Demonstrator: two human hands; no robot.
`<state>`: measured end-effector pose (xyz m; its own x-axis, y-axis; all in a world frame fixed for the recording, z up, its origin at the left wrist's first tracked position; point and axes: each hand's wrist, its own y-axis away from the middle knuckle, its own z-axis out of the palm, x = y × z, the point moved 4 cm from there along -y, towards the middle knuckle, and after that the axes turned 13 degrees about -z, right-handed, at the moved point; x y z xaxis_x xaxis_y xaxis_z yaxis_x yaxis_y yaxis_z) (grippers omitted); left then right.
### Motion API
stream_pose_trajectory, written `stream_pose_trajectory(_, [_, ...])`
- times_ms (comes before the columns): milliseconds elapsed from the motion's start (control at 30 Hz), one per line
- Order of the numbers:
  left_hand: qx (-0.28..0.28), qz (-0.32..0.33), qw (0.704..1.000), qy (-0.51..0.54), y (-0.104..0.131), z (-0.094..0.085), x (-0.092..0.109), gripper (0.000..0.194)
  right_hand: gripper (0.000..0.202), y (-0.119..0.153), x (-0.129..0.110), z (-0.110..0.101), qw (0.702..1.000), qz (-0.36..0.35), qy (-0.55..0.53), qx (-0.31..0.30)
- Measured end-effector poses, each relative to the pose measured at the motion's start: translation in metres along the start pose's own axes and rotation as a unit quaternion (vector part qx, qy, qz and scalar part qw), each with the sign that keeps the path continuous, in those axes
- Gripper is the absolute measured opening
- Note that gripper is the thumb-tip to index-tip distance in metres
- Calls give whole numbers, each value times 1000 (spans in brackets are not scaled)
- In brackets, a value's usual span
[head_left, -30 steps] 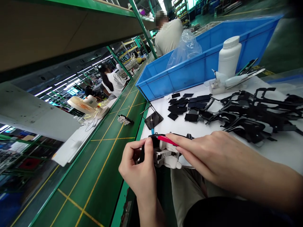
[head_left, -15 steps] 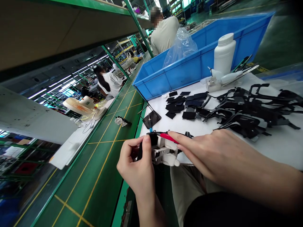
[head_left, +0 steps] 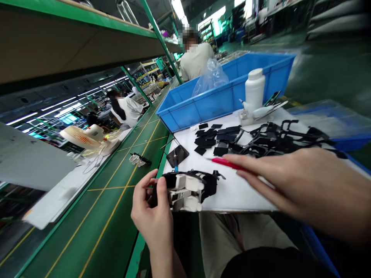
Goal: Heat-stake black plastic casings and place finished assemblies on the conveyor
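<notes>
My left hand (head_left: 155, 208) grips the left end of a black-and-white plastic assembly (head_left: 188, 193), thumb in front and fingers behind. The part has a dark curved frame with white pieces inside, and is held up at the near edge of the white work surface. My right hand (head_left: 292, 185), slightly blurred, is to the right, apart from the assembly. It pinches a slim red hand tool (head_left: 226, 162) with a thin pale tip that points left; its exact kind is unclear. Beyond the hands lie black flat pads (head_left: 207, 139) and a pile of black plastic frames (head_left: 275, 139).
A blue bin (head_left: 199, 108) with a clear plastic bag stands behind the pads. Beside it is a white bottle (head_left: 255, 90). A green conveyor belt (head_left: 116, 200) runs along the left, carrying a small black-and-white part (head_left: 139, 159). Co-workers sit farther back.
My right hand has drawn the red tool away from the assembly to the right. My left hand still holds the assembly. The camera view has shifted.
</notes>
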<state>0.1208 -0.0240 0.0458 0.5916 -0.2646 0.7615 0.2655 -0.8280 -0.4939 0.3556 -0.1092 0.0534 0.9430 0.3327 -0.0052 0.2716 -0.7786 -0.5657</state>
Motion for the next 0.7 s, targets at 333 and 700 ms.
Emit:
stream_pose_trajectory(333, [-22, -41, 999, -7, 3, -16, -26, 25, 28, -2, 188, 29, 963, 206, 18, -174])
stream_pose_trajectory(700, [-5, -63, 997, -39, 15, -32, -40, 27, 20, -56, 256, 69, 972, 194, -92, -98])
